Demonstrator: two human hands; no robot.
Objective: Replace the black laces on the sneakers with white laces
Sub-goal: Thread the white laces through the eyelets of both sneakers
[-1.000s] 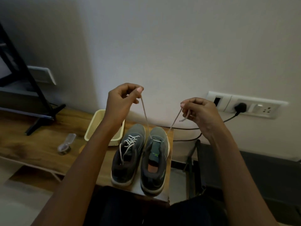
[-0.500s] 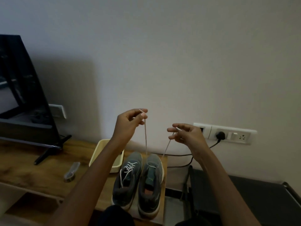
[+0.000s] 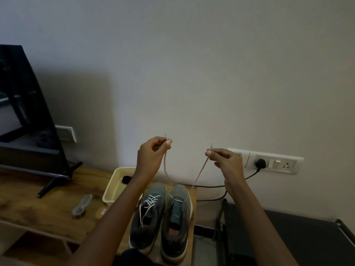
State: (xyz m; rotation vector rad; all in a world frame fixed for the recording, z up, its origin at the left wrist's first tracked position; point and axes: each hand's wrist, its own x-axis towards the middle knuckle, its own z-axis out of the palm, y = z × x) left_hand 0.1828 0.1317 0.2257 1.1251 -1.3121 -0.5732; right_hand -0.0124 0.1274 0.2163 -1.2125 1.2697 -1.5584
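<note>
The white lace (image 3: 200, 174) has slackened on its left side; left hand (image 3: 151, 156) and right hand (image 3: 224, 162), apart, each pinch an end over the sneaker (image 3: 177, 196), seemingly evening lengths before threading the next eyelets.

Dim room, plain pale wall (image 3: 192, 64).
Television (image 3: 23, 112) left of the fingers (image 3: 216, 153), on wooden table (image 3: 38, 198); switchboard (image 3: 276, 163) just right.

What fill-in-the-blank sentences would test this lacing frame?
1. The left hand and the right hand each pinch an end of the ___ lace.
2. The fully laced sneaker stands to the ___ of the other sneaker.
3. The cream tray holds a small ___ bundle.
Missing words: white; left; black.
</note>
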